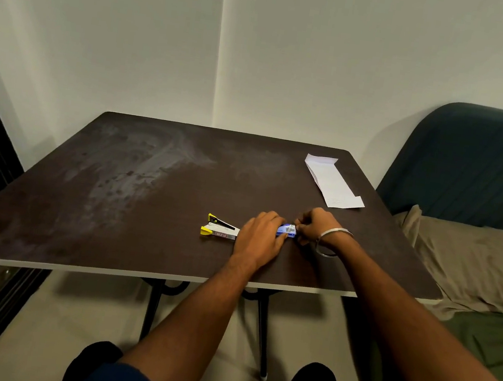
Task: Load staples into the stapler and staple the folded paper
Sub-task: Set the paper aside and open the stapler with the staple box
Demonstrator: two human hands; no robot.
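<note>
Left hand (pixel 259 236) grips staple box (pixel 287 230) (mostly hidden); right hand (pixel 314 225) apparently pinches its end.

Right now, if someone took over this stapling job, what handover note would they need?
Left hand: holding the small blue staple box on the table.
Right hand: fingers at the box's right end, apparently opening it.
Stapler: lying open just left of the hands; whether it is loaded cannot be seen.
Folded paper: untouched at the far right corner.
Left: load staples, close stapler, staple paper.
</note>
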